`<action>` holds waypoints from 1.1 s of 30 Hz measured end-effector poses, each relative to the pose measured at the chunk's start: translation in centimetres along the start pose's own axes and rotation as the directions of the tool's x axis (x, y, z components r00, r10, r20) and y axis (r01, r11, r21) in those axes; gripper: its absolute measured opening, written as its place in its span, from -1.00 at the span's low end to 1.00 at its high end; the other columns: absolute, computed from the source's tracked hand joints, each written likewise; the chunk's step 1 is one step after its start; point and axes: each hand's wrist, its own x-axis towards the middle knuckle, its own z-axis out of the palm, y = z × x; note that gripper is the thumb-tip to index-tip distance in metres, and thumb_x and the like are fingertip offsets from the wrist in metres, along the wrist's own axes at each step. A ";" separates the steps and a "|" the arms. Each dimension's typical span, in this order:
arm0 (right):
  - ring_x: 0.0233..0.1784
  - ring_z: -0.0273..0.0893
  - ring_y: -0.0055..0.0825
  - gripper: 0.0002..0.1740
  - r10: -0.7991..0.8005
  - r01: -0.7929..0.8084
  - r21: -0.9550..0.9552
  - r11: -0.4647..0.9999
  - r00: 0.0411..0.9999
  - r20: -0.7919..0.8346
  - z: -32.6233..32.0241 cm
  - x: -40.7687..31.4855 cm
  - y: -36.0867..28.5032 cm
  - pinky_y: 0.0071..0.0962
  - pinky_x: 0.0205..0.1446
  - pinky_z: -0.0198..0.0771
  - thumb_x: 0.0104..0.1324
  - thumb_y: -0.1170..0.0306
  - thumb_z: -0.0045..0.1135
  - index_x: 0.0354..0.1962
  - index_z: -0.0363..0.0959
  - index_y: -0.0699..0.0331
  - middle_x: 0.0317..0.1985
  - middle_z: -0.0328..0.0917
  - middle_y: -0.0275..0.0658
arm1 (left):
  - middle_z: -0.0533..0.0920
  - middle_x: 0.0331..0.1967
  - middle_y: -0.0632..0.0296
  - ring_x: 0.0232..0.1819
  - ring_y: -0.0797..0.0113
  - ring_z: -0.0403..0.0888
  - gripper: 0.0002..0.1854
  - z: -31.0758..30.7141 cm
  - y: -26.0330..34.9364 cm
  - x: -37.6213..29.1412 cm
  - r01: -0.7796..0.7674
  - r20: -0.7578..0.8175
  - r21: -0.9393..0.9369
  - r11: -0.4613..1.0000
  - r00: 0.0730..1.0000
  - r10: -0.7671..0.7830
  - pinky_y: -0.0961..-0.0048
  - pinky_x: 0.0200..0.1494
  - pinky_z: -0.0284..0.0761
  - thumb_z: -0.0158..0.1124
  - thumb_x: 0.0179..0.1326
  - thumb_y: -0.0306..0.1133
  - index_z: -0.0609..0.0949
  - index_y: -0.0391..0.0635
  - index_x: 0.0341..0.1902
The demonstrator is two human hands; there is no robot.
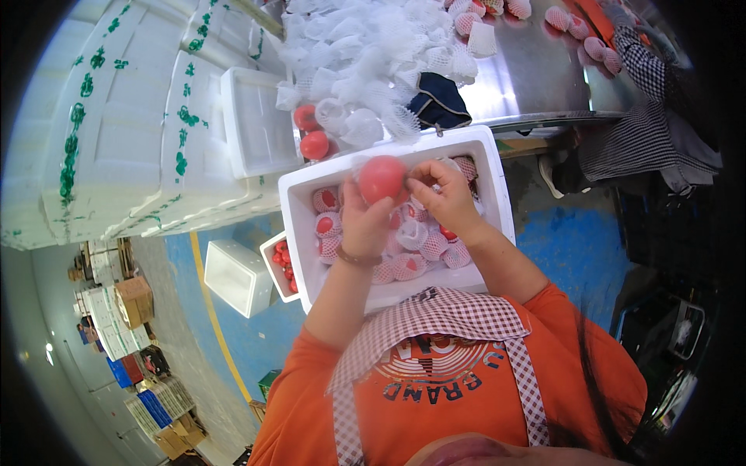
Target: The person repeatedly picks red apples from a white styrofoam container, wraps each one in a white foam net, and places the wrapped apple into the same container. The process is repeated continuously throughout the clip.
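My left hand [366, 218] holds a red tomato [382, 179] above a white foam box [502, 192]; some white netting shows at the tomato's upper left edge. At the tomato's right side is my right hand [446, 195], thumb and forefinger brought together at its edge; whether they pinch anything is unclear. Inside the box lie several tomatoes in white foam net sleeves [409, 266]. Beyond its far rim sit two bare tomatoes [315, 145] beside a large heap of foam net sleeves [361, 52]. A dark blue cloth [441, 103] lies at the heap's right.
Stacked white foam boxes [134, 116] stand at the left, with a foam lid or tray [256, 122] against them. A smaller box of tomatoes [282, 268] and another foam box [236, 279] are lower left. Across the metal table [524, 76], a co-worker's checked sleeve [641, 64] shows near netted fruit.
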 end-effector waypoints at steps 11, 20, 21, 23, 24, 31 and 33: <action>-0.49 0.44 -0.25 -0.85 -0.508 0.524 -0.336 0.782 0.850 0.142 -0.4 -0.4 -2.5 -0.38 -0.41 0.34 -0.02 0.50 0.25 -0.44 0.46 0.24 -0.53 0.46 -0.22 | 0.50 0.14 0.14 0.18 0.22 0.45 -0.45 0.4 -0.9 -0.3 0.217 0.062 -0.367 0.905 0.976 -0.209 0.24 0.27 0.35 -0.01 0.36 0.03 0.39 -0.12 0.23; -0.48 0.44 -0.25 -0.82 -0.607 0.607 -0.379 0.699 0.783 0.136 -0.4 -0.4 -2.7 -0.36 -0.41 0.34 -0.04 0.49 0.29 -0.45 0.45 0.22 -0.49 0.47 -0.24 | 0.52 0.12 0.15 0.14 0.27 0.49 -0.44 0.8 -0.8 -0.4 0.319 0.097 -0.473 0.821 0.945 -0.312 0.31 0.18 0.44 -0.06 0.36 0.10 0.41 -0.08 0.21; -0.42 0.47 -0.25 -0.80 -0.546 0.549 -0.359 0.755 0.829 0.120 -0.7 -0.4 -2.5 -0.38 -0.36 0.37 -0.02 0.48 0.30 -0.40 0.48 0.22 -0.42 0.50 -0.21 | 0.52 0.12 0.16 0.13 0.27 0.50 -0.44 0.9 -0.8 -0.4 0.311 0.062 -0.450 0.837 0.946 -0.318 0.31 0.17 0.45 -0.06 0.37 0.09 0.41 -0.08 0.21; -0.25 0.51 -0.26 -0.69 -0.514 0.515 -0.355 0.780 0.851 0.105 -1.0 -0.3 -2.1 -0.41 -0.21 0.41 0.01 0.45 0.32 -0.24 0.49 0.24 -0.24 0.52 -0.15 | 0.53 0.10 0.17 0.11 0.28 0.51 -0.47 1.2 -0.5 -0.1 0.285 0.008 -0.395 0.874 0.952 -0.307 0.32 0.14 0.47 -0.07 0.39 0.06 0.41 -0.08 0.20; -0.15 0.51 -0.26 -0.61 -0.547 0.543 -0.372 0.753 0.831 0.105 -1.1 -0.2 -1.8 -0.41 -0.11 0.42 0.02 0.43 0.32 -0.14 0.47 0.24 -0.13 0.50 -0.12 | 0.53 0.10 0.17 0.09 0.29 0.52 -0.50 1.3 -0.3 0.1 0.267 -0.011 -0.363 0.893 0.957 -0.290 0.33 0.13 0.48 -0.07 0.40 0.04 0.42 -0.09 0.19; 0.24 0.37 -0.32 -0.30 0.007 -0.048 0.329 0.943 0.992 0.126 0.5 -1.2 1.1 -0.30 0.28 0.31 0.23 0.19 0.26 0.25 0.21 0.23 0.20 0.36 -0.17 | 0.58 -0.02 0.24 -0.02 0.37 0.54 -0.60 -0.5 -0.7 0.6 0.205 -0.230 -0.006 0.979 0.952 -0.201 0.39 0.04 0.48 0.14 0.35 -0.10 0.50 -0.10 0.11; 0.23 0.39 -0.36 -0.32 0.124 -0.195 0.575 0.794 0.979 0.161 0.1 -0.8 1.9 -0.29 0.26 0.34 0.33 0.00 0.07 0.25 0.22 0.20 0.20 0.37 -0.21 | 0.56 -0.02 0.23 -0.02 0.38 0.53 -0.57 -1.8 -0.6 1.2 0.202 -0.311 0.287 0.937 0.944 -0.108 0.40 0.02 0.48 0.23 0.30 -0.15 0.47 -0.12 0.13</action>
